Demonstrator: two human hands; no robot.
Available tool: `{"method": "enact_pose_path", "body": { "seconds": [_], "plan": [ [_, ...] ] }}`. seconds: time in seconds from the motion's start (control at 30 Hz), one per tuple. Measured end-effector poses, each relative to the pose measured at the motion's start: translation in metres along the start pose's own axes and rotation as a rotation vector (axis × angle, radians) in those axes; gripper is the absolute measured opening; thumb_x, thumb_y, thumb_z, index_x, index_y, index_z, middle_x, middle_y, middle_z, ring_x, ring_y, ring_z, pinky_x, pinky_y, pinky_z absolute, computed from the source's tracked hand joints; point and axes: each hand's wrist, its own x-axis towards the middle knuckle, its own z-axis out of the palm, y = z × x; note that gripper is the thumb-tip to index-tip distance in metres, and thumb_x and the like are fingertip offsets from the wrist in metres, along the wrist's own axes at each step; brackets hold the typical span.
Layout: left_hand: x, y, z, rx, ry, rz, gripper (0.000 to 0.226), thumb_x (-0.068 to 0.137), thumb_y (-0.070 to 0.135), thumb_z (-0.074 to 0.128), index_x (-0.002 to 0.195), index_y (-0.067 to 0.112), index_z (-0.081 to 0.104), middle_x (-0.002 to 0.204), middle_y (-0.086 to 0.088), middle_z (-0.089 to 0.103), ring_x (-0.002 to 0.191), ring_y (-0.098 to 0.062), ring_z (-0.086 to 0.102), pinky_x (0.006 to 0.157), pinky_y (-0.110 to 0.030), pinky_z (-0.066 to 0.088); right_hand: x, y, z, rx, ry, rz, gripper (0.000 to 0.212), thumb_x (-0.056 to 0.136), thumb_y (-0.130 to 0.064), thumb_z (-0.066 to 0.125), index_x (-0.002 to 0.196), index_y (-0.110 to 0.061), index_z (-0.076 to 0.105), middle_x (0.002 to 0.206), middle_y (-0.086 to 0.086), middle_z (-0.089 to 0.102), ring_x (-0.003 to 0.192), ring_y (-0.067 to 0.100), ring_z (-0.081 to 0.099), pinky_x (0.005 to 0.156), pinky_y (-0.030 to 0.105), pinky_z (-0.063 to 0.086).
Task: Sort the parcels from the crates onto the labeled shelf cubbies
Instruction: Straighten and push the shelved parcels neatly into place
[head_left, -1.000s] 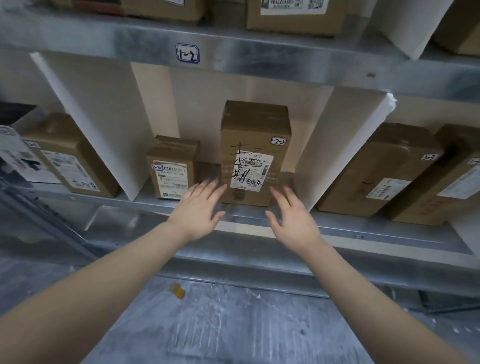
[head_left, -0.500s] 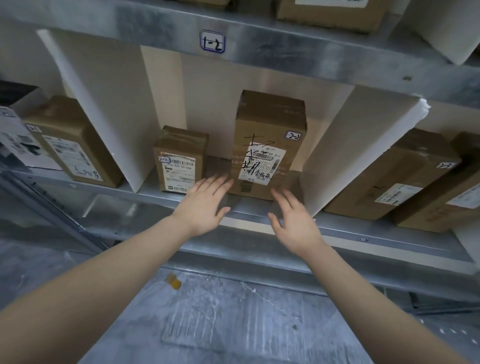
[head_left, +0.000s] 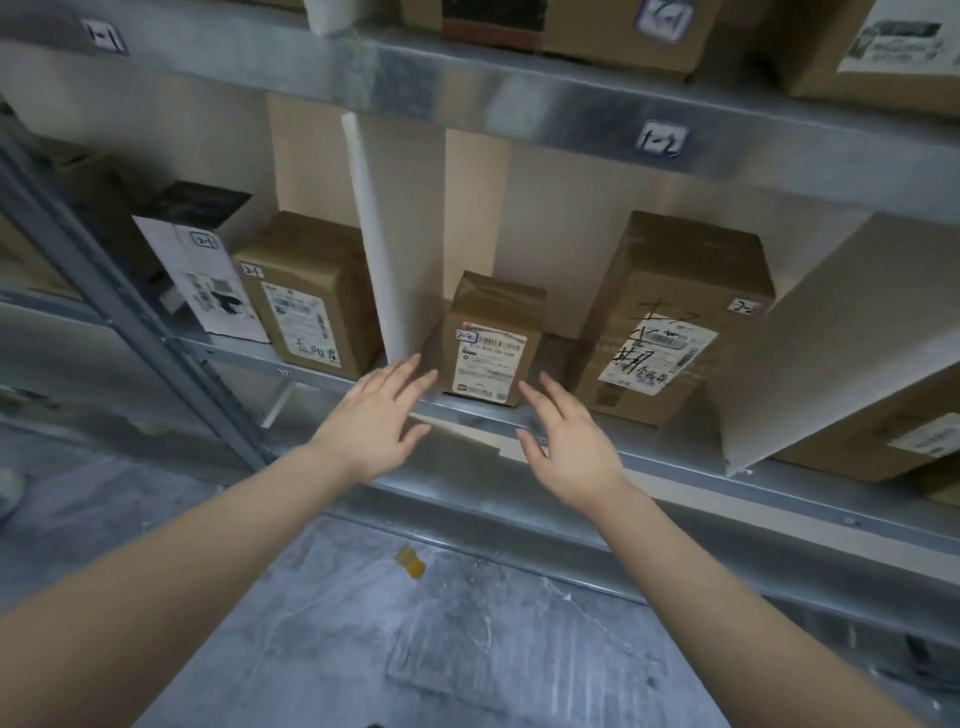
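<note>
Reaching out toward the shelf are two bare hands. The left hand (head_left: 374, 421) and the right hand (head_left: 571, 441) are both spread wide with straight fingers, and they hold nothing. They hang just in front of the metal shelf edge (head_left: 675, 460), one on each side of the small parcel (head_left: 491, 338). The fingertips are near its bottom corners, but I cannot tell if they touch it.

Two parcels stand in the middle cubby: the small parcel and a tall parcel (head_left: 670, 317). Two white dividers wall this cubby in, the left divider (head_left: 379, 249) and the right divider (head_left: 810, 338). In the cubby to the left are two more boxes, a white box (head_left: 202, 265) and a brown box (head_left: 311, 296).

The small parcel sits right at the front edge of the shelf, close beside the left divider. A gap of bare shelf lies between it and the tall parcel, and above it there is open room.

The small parcel stands upright, its long side going up and down. Its label side faces the person, with a little tag reading 2-2.
</note>
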Motion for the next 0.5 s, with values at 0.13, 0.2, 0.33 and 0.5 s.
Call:
{"method": "enact_pose_path", "body": {
  "seconds": [0.13, 0.2, 0.33, 0.5],
  "plan": [
    [0.016, -0.007, 0.01, -0.022, -0.046, 0.088, 0.068, 0.102, 0.046, 0.039, 0.159, 0.024, 0.007, 0.166, -0.005, -0.002, 0.152, -0.024, 0.007, 0.122, -0.034, 0.004, 0.011, -0.015, 0.017, -0.001, 0.005, 0.065, 0.059, 0.1, -0.041, 0.042, 0.154, -0.031, 0.021, 0.164, -0.001, 0.008, 0.148, 0.021, 0.02, 0.11, 0.034, 0.036],
    [0.026, -0.006, 0.015, -0.036, -0.051, 0.108, 0.07, 0.102, 0.046, 0.04, 0.158, 0.023, 0.005, 0.166, -0.007, -0.002, 0.152, -0.024, 0.007, 0.122, -0.035, 0.005, 0.014, -0.018, 0.021, -0.006, 0.001, 0.102, 0.059, 0.1, -0.042, 0.042, 0.154, -0.032, 0.019, 0.164, 0.0, 0.007, 0.148, 0.022, 0.02, 0.109, 0.034, 0.036],
    [0.041, -0.003, 0.02, -0.061, -0.075, 0.118, 0.072, 0.102, 0.045, 0.041, 0.159, 0.022, 0.003, 0.166, -0.01, 0.002, 0.152, -0.027, 0.009, 0.122, -0.037, 0.006, 0.021, -0.018, 0.024, -0.011, 0.012, 0.157, 0.06, 0.1, -0.042, 0.042, 0.155, -0.031, 0.019, 0.164, 0.003, 0.012, 0.147, 0.024, 0.022, 0.112, 0.034, 0.033],
    [0.056, -0.003, 0.026, -0.061, -0.105, 0.143, 0.073, 0.101, 0.044, 0.043, 0.159, 0.021, 0.004, 0.165, -0.011, 0.008, 0.15, -0.029, 0.015, 0.122, -0.038, 0.01, 0.029, -0.008, 0.023, -0.016, 0.014, 0.193, 0.06, 0.1, -0.037, 0.045, 0.155, -0.026, 0.024, 0.162, 0.006, 0.016, 0.146, 0.026, 0.025, 0.115, 0.032, 0.027]
  ]
}}
